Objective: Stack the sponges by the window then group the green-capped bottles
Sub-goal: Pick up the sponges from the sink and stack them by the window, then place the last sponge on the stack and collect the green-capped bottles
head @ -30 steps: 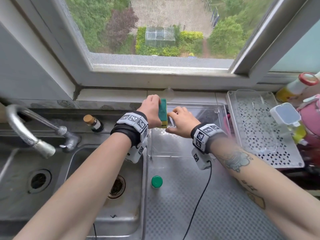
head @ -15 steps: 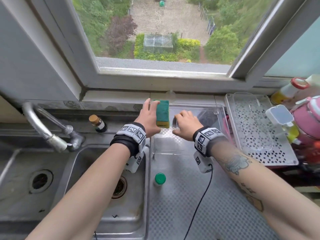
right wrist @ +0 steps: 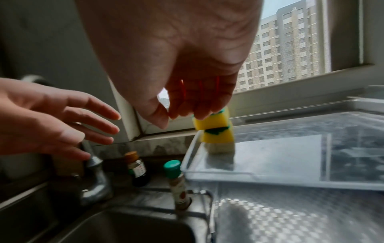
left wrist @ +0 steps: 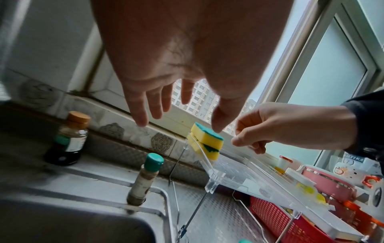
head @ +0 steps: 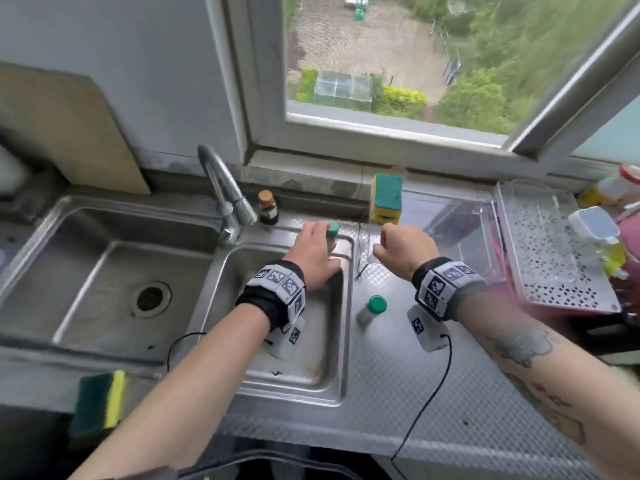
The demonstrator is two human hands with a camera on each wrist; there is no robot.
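Two yellow-and-green sponges (head: 385, 199) are stacked on the far left corner of a clear tray (head: 453, 216) under the window. My right hand (head: 388, 237) hangs just in front of the sponge stack (right wrist: 214, 129), fingers loosely curled, holding nothing. My left hand (head: 322, 240) hovers with straight fingers over a green-capped bottle (head: 332, 230) standing on the sink's rim. In the left wrist view that bottle (left wrist: 148, 177) stands below the spread fingers, untouched. A second green-capped bottle (head: 372, 308) stands on the counter nearer me. A third sponge (head: 100, 403) lies at the near left.
A faucet (head: 225, 195) and a brown-capped dark bottle (head: 268, 207) stand behind the double sink (head: 104, 271). A perforated white tray (head: 547, 251) and several containers fill the right side. A black cable (head: 426, 407) trails over the counter.
Both hands have let go of the top sponge, which now rests on the stack. The left hand moved left and back over the green-capped bottle. My view swung left.
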